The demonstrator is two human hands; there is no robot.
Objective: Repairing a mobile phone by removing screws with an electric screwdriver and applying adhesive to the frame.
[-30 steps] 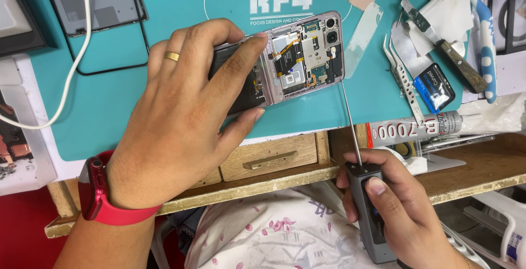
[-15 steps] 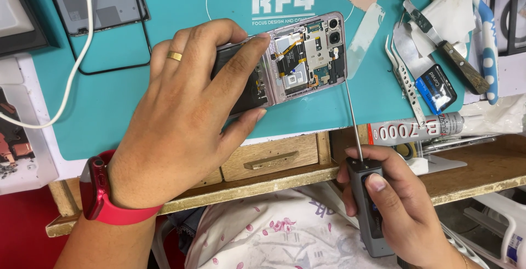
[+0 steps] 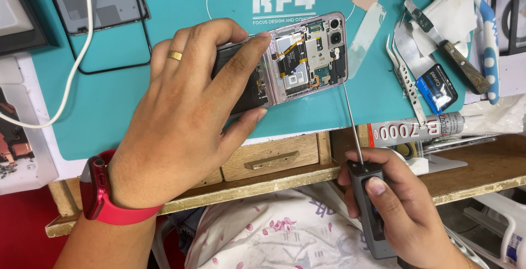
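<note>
An opened phone (image 3: 307,58) lies flat, circuitry exposed; a dark electric screwdriver's (image 3: 368,203) bit touches its edge.

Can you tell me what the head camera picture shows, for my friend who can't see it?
A left hand holds an opened phone flat on a teal mat. The right hand holds an electric screwdriver, its thin tip at the phone's edge.

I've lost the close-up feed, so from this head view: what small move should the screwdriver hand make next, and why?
Probably ease the bit tip sideways onto a screw and seat it upright before driving. The right hand grips the electric screwdriver, whose long bit slants, its tip at the opened phone's lower right edge. The left hand pins the phone to the teal mat.
</note>
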